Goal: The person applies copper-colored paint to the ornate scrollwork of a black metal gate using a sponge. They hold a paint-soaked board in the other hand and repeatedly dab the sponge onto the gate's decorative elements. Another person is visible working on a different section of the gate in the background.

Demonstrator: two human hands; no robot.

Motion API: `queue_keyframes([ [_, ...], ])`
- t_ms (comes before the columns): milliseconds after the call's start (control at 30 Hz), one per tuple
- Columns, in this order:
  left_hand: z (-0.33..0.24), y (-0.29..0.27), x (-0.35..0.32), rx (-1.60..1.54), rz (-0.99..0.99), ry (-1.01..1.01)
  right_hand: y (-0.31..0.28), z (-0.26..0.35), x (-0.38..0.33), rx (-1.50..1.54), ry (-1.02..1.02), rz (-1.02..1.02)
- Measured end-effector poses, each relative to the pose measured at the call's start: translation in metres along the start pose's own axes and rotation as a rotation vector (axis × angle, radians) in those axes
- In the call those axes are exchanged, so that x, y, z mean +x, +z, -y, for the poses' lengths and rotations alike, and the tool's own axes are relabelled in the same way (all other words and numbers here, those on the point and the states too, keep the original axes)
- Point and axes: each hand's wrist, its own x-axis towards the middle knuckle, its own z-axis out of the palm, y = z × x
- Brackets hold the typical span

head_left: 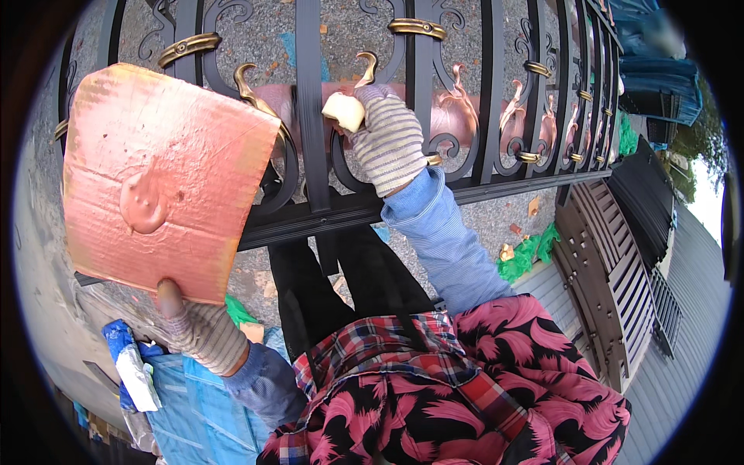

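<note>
Left hand (200, 329) pinches the cardboard (159, 182) at its lower edge — light, floppy, wet pink paint on top, so keep it level. Right hand (387, 139) closed around a sponge (343, 111) — soft, squashy — pressed against the gate (310, 116).
</note>
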Motion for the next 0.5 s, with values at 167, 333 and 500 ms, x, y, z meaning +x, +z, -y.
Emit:
queue_keyframes([
  [167, -0.004, -0.004, -0.010, 0.032, -0.091, 0.066, -0.006, -0.009, -0.007, 0.115, 0.020, 0.067],
  [333, 0.004, -0.003, -0.007, -0.066, -0.049, -0.016, 0.002, -0.012, 0.004, 0.094, -0.147, 0.068],
  [500, 0.004, 0.003, -0.012, -0.023, -0.078, 0.015, -0.001, -0.015, 0.000, -0.012, -0.170, 0.172],
])
